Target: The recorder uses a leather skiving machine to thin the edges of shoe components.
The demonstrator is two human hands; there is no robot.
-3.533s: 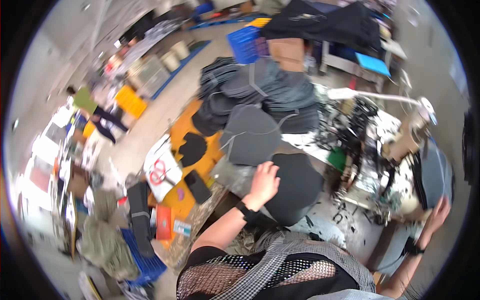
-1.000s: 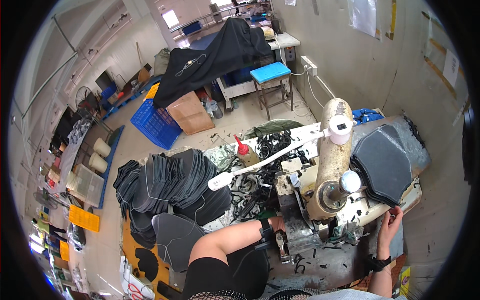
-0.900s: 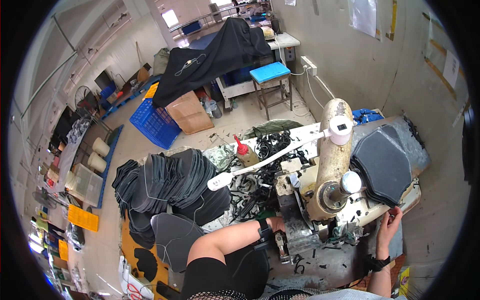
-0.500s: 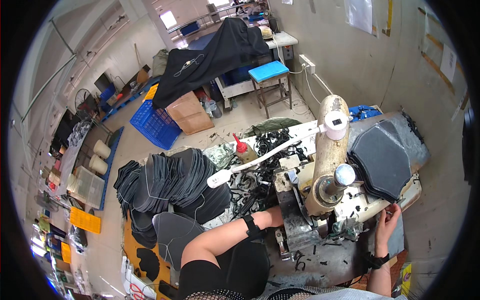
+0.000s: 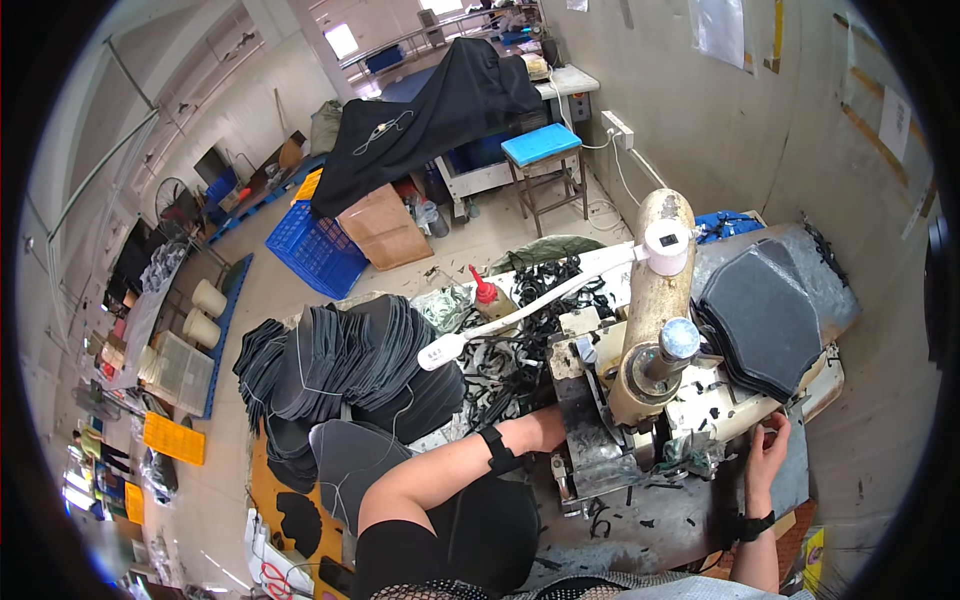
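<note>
- Left hand [image 5: 545, 430]: just below the centre of the frame, reaching in at the left side of the industrial machine [image 5: 650, 300]; its fingers pass out of sight by the dark metal plate [image 5: 592, 440], so I cannot tell whether they are spread, pressed together or pinching anything.
- Right hand [image 5: 768, 455]: at the lower right, fingers half curled near the bottom corner of a neat stack of dark panels [image 5: 762, 320]; whether the fingertips pinch or touch the lowest edge is too small to tell.
- That stack lies at the right of the frame, on the machine's right side, its panels wide with angled corners.
- A dark rounded piece [image 5: 490, 540] lies at the lower centre, partly under the left forearm (a black band [image 5: 498, 452] circles that wrist).
- The machine has a thick cream cylindrical arm, scuffed and stained, with a round metal knob [image 5: 681, 338] at its near end.
- A white gooseneck lamp [image 5: 550, 305] bends from the machine arm toward the centre left.
- Beneath the lamp, black trimmings [image 5: 510, 380] lie tangled beside a red-nozzled bottle [image 5: 490, 295].
- Left of centre, a large heap of dark panels [image 5: 340, 360] leans in overlapping layers; a grey panel [image 5: 350, 470] with pale cord across it lies just below.
- Red-handled scissors [image 5: 275, 580] lie at the lower left.
</note>
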